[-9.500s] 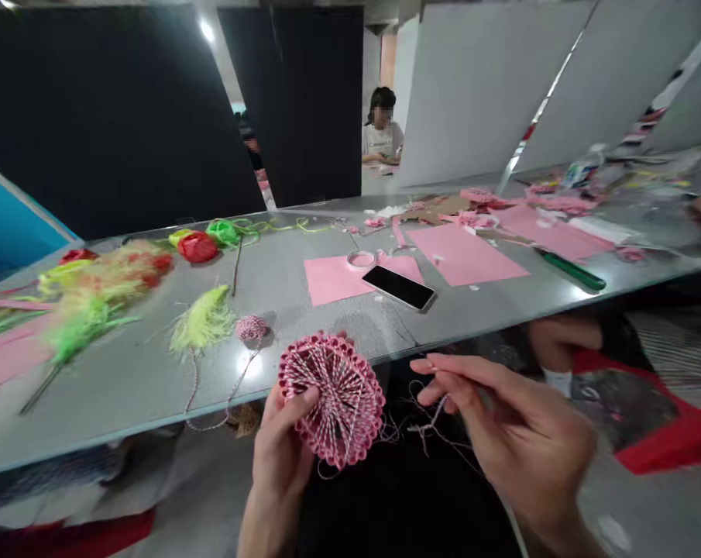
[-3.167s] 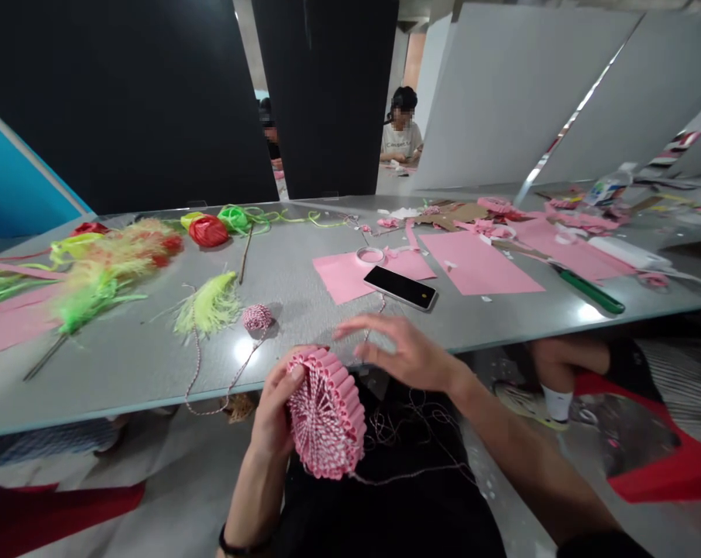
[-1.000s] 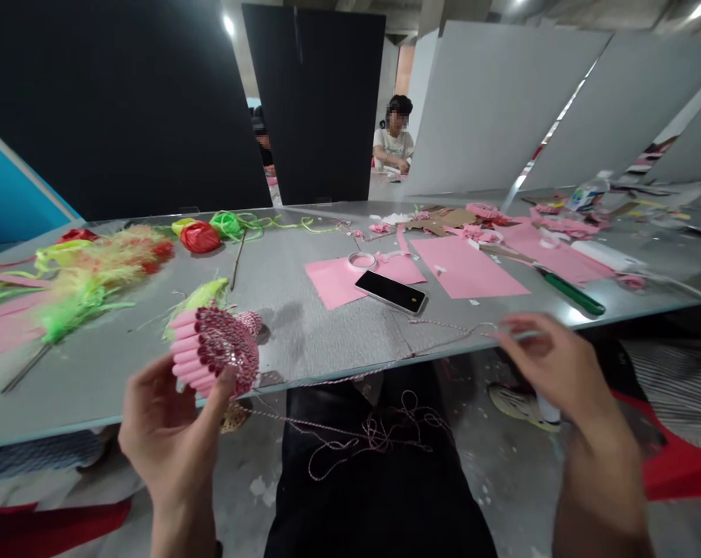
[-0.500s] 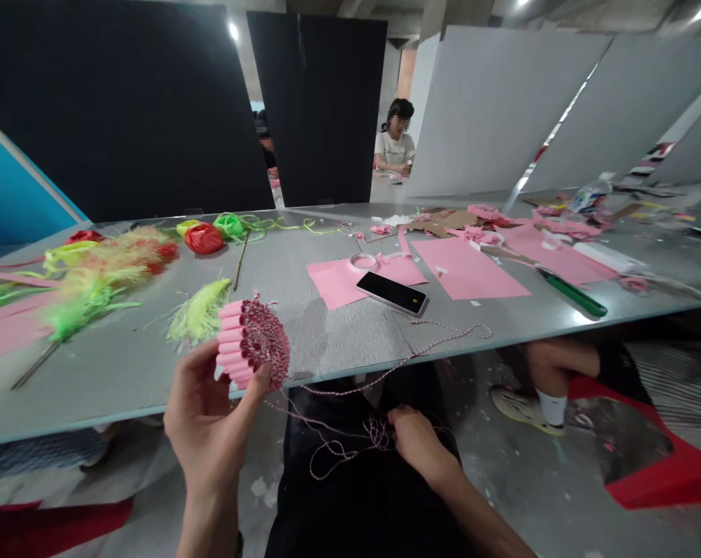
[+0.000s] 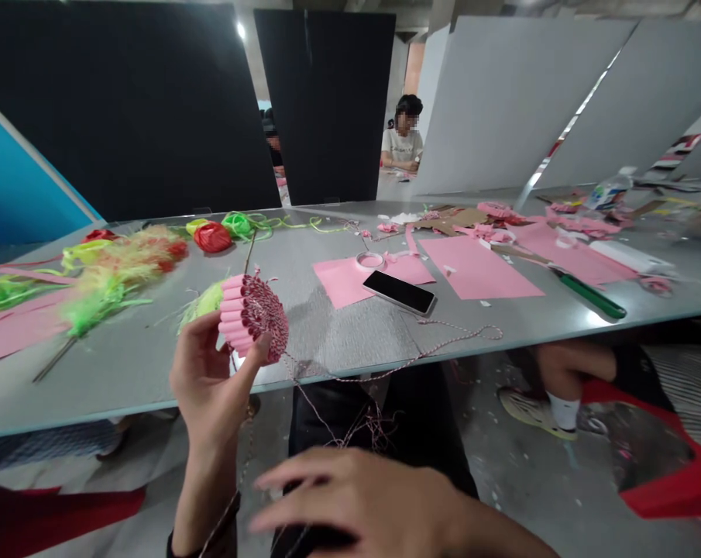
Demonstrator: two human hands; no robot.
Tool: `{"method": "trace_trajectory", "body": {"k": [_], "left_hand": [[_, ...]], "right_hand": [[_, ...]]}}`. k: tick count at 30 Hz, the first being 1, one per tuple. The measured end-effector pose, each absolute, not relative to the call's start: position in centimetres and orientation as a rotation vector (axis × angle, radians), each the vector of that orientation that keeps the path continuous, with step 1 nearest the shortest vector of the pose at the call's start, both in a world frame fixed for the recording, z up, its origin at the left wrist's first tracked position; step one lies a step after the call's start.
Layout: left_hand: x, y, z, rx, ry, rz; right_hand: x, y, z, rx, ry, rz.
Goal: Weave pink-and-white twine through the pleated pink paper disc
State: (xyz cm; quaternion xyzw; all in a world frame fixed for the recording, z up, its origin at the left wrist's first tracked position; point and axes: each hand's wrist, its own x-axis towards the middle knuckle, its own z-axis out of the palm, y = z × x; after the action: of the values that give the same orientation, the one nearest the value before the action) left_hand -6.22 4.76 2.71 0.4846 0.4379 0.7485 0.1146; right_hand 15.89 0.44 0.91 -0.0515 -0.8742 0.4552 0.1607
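A round bundle of rolled pink paper tubes, its face covered with coiled red-and-white twine, is gripped between the thumb and fingers of my left hand. It is held upright just above the table's front edge. Loose twine trails from it along the edge, and a tangle of the same twine lies over my lap. Low in front of me, my right hand is blurred, its fingers spread and apart from the bundle. Strands of twine pass close behind its fingers.
On the table lie a phone, a tape roll, pink paper sheets and a green-handled knife. Fluffy green and orange strands and yarn balls are at left. A person sits beyond the panels.
My right hand has left the twine tangle on my lap, moving left and nearer to me, with its fingers spreading. My left hand still holds the bundle, now slightly higher.
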Motion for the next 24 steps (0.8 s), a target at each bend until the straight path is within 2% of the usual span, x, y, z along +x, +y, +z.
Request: {"method": "trace_trajectory", "body": {"k": [2,4,6,8,11,15,17,20,21,22,24], "left_hand": [[-6.4,4.7,2.4,1.417,1.301,2.192],[-6.3,4.7,2.1,1.415,1.299,2.18],[-6.1,4.7,1.8,1.412,1.273,2.182],[-5.7,4.6,1.7,1.413,1.247,2.179],[-5.3,4.5,1.7,1.429,1.22,2.14],[-5.1,4.6,1.6,1.427,1.191,2.144],[-5.1,4.7,1.4,1.432,1.196,2.147],[-5.1,4.6,1.2,1.444,1.235,2.129],[-5.1,4.4,1.2,1.442,1.245,2.126],[-5.1,4.3,1.2,1.437,1.247,2.124],[-4.9,3.8,1.3,1.429,1.232,2.124]], "right_hand": [[18.9,1.8,-1.7,-0.655,-2.533,1.295],[20.7,3.2,-5.4,-1.271,-2.588,1.116],[21.0,4.5,-8.9,-1.505,-2.576,1.022],[20.1,5.3,-11.3,-1.555,-2.584,0.988],[17.6,5.2,-12.3,-1.488,-2.614,0.949],[14.2,2.6,-9.9,-1.191,-2.655,0.942],[13.1,1.0,-7.7,-0.804,-2.707,1.012],[12.8,-0.5,-3.8,0.052,-2.641,0.992],[13.1,-0.5,-2.5,0.14,-2.547,0.944],[13.5,-0.2,-1.4,0.088,-2.435,0.894],[14.4,1.1,0.1,-0.318,-2.177,0.777]]}}
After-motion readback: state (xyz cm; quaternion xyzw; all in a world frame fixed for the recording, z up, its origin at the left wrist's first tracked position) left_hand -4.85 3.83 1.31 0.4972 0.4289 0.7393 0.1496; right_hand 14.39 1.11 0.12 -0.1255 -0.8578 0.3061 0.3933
